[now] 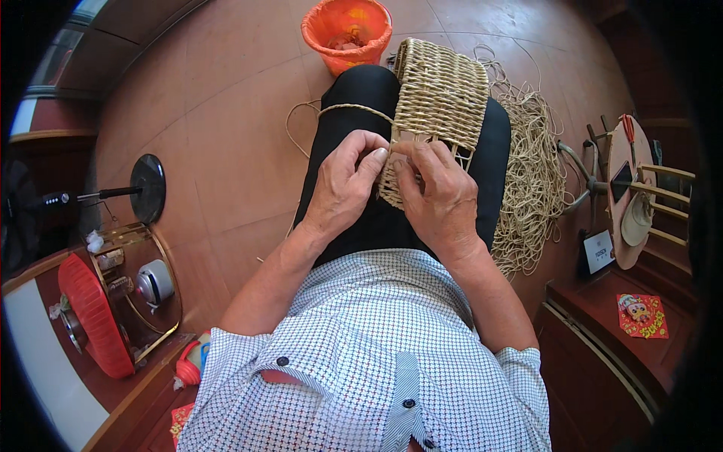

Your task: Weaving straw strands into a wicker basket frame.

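Observation:
A straw-coloured woven basket [440, 90] rests on its side across my lap, its near part an open frame with a partly woven section. My left hand [343, 181] is closed at the frame's left edge, thumb and forefinger pinched on the twisted cord. That cord [354, 107] loops over my left thigh and trails to the floor. My right hand [443, 192] lies over the open frame with curled fingers, its fingertips meeting the left hand's at the same edge. What exactly sits between the right fingertips is hidden.
A large heap of loose cord [527, 181] lies on the floor at my right. Ahead stands an orange lined bin [346, 34]. On the left are a black round-based stand [148, 188] and a shelf with a red cover [90, 316]. A chair [663, 215] stands far right.

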`<state>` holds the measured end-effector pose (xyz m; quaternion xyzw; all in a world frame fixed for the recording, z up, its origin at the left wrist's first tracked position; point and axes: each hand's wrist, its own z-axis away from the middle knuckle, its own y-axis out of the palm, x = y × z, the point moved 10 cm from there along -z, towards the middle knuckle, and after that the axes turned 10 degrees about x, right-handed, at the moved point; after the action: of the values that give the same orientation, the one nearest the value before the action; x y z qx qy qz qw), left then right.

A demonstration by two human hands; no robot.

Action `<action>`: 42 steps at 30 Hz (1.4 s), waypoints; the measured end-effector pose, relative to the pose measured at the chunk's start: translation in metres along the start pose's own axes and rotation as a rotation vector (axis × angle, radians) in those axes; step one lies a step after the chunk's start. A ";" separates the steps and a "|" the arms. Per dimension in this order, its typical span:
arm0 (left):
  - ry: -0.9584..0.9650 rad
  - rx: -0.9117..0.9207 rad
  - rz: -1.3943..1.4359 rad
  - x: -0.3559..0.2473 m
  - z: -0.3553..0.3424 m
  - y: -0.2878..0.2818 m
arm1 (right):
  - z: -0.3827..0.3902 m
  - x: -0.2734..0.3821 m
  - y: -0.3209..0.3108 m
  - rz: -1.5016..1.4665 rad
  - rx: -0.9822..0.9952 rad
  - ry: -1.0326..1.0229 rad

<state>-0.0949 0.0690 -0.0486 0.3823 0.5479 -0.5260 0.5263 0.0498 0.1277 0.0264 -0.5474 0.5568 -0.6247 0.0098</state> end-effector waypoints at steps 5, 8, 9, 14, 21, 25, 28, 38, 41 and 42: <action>-0.086 0.090 0.255 0.016 -0.008 0.004 | -0.001 0.007 -0.001 0.089 0.071 -0.059; -0.141 0.104 0.480 0.020 -0.006 0.012 | -0.002 0.010 -0.001 0.126 0.101 -0.086; -0.156 0.090 0.571 0.022 -0.005 0.014 | -0.003 0.010 -0.002 0.137 0.112 -0.081; -0.175 -0.009 0.756 0.025 0.001 0.019 | -0.008 0.003 -0.002 0.067 0.127 -0.041; -0.116 -0.012 0.718 0.034 0.001 0.021 | -0.005 0.007 -0.003 0.096 0.134 -0.095; -0.144 -0.048 0.816 0.036 0.004 0.022 | -0.004 0.008 0.000 0.104 0.143 -0.137; -0.129 -0.060 0.834 0.036 0.005 0.024 | -0.007 0.010 -0.002 0.078 0.148 -0.147; -0.191 -0.071 0.919 0.041 0.009 0.031 | -0.011 0.000 -0.002 0.085 0.178 -0.032; -0.201 -0.028 0.999 0.044 0.007 0.040 | -0.012 0.002 -0.003 0.075 0.191 -0.044; -0.180 -0.028 1.035 0.042 0.006 0.043 | -0.012 0.002 -0.002 0.078 0.202 -0.038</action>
<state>-0.0587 0.0639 -0.0960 0.5491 0.2469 -0.2208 0.7673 0.0416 0.1359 0.0318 -0.5331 0.5117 -0.6663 0.0998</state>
